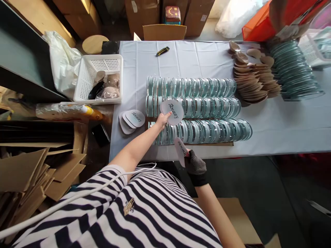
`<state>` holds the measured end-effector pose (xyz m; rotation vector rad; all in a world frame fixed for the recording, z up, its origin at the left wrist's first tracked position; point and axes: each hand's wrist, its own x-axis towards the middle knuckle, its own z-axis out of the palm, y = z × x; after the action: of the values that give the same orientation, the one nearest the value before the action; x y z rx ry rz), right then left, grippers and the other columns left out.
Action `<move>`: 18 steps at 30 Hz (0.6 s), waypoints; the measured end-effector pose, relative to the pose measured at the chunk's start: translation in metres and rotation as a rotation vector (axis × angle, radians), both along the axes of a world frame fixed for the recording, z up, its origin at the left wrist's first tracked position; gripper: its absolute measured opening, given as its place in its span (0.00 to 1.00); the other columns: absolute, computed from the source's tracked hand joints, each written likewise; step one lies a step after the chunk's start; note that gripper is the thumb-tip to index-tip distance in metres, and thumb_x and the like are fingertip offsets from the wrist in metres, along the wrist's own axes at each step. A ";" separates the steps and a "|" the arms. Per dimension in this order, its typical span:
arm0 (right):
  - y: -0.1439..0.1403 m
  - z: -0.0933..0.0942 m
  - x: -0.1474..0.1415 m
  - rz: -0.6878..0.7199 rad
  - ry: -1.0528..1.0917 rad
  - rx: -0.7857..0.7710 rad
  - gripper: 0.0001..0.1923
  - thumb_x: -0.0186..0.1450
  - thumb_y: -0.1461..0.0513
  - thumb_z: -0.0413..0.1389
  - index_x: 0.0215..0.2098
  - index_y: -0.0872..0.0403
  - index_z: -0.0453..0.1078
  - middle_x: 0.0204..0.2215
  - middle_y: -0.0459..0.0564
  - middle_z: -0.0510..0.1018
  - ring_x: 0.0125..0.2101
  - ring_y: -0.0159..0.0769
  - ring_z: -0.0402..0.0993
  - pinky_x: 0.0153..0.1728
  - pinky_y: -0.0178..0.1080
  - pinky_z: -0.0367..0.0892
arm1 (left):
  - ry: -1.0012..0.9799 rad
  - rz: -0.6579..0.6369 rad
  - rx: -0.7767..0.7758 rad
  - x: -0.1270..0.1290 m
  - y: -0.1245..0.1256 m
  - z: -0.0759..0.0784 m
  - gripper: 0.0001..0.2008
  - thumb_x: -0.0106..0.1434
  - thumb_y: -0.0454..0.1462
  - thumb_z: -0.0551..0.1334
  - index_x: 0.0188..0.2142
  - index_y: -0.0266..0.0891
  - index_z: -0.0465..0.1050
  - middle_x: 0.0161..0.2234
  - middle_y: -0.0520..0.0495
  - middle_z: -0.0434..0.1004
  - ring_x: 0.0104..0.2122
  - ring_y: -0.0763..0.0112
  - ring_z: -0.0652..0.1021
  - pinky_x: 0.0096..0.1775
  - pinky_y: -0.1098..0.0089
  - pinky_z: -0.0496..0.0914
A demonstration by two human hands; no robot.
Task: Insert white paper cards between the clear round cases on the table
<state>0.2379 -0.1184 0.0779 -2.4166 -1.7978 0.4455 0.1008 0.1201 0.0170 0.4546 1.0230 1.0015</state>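
My left hand (163,119), bare, grips a round white card (173,107) printed with "beauty", held over the left part of the rows of clear packages. In my right hand (196,162), which wears a dark mesh glove, a second printed card (180,151) is pinched near the table's front edge and seen at a slant. Three rows of clear, round-ended packages (199,106) lie side by side under and beyond my hands. Left of them, a small pile of the same white cards (133,120) rests on the table.
A white plastic basket (98,101) with bagged cups stands at the table's left. Stacked beige cups (248,82) and a long stack of clear shells (296,70) sit at the right. A yellow-black utility knife (162,51) lies at the back. Flattened cardboard (23,168) leans at lower left.
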 end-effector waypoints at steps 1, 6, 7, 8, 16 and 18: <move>0.001 -0.003 -0.009 0.022 -0.024 -0.059 0.17 0.66 0.60 0.50 0.51 0.55 0.71 0.30 0.51 0.78 0.26 0.32 0.69 0.26 0.33 0.50 | 0.010 -0.001 -0.007 -0.001 0.000 -0.004 0.18 0.51 0.37 0.73 0.41 0.33 0.78 0.43 0.38 0.82 0.50 0.53 0.78 0.55 0.53 0.70; 0.062 -0.016 -0.041 0.059 -0.059 -0.222 0.17 0.71 0.61 0.43 0.53 0.54 0.67 0.36 0.54 0.80 0.33 0.35 0.75 0.28 0.35 0.51 | 0.033 -0.002 0.036 0.000 -0.008 -0.016 0.20 0.51 0.39 0.74 0.43 0.33 0.78 0.45 0.37 0.82 0.51 0.54 0.78 0.56 0.53 0.69; 0.073 -0.017 -0.041 0.064 -0.054 -0.253 0.17 0.72 0.60 0.43 0.54 0.55 0.66 0.36 0.55 0.80 0.34 0.37 0.76 0.28 0.35 0.52 | 0.034 -0.001 0.037 0.000 -0.008 -0.016 0.21 0.51 0.39 0.74 0.44 0.33 0.78 0.45 0.37 0.82 0.51 0.54 0.78 0.56 0.53 0.69; 0.080 -0.019 -0.040 0.066 -0.044 -0.281 0.17 0.72 0.59 0.43 0.55 0.55 0.64 0.37 0.55 0.80 0.35 0.38 0.76 0.29 0.35 0.53 | 0.034 0.003 0.039 0.001 -0.009 -0.016 0.21 0.51 0.39 0.74 0.44 0.33 0.78 0.45 0.37 0.82 0.51 0.53 0.78 0.56 0.53 0.69; 0.069 -0.032 -0.026 -0.011 0.055 -0.278 0.13 0.71 0.60 0.45 0.46 0.55 0.69 0.40 0.56 0.79 0.39 0.37 0.76 0.33 0.34 0.57 | 0.033 0.023 0.007 0.002 -0.009 -0.016 0.17 0.53 0.38 0.72 0.41 0.34 0.78 0.45 0.38 0.82 0.51 0.52 0.77 0.57 0.51 0.68; 0.074 -0.042 -0.028 -0.014 0.039 -0.246 0.13 0.71 0.61 0.45 0.45 0.56 0.69 0.39 0.56 0.79 0.38 0.37 0.75 0.34 0.34 0.58 | 0.015 0.034 -0.002 0.001 -0.010 -0.015 0.17 0.53 0.37 0.73 0.42 0.34 0.78 0.45 0.38 0.81 0.52 0.52 0.77 0.58 0.51 0.67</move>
<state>0.2095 -0.0444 0.0358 -2.5537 -1.8036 0.7477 0.1022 0.1100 0.0017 0.4454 1.0477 1.0287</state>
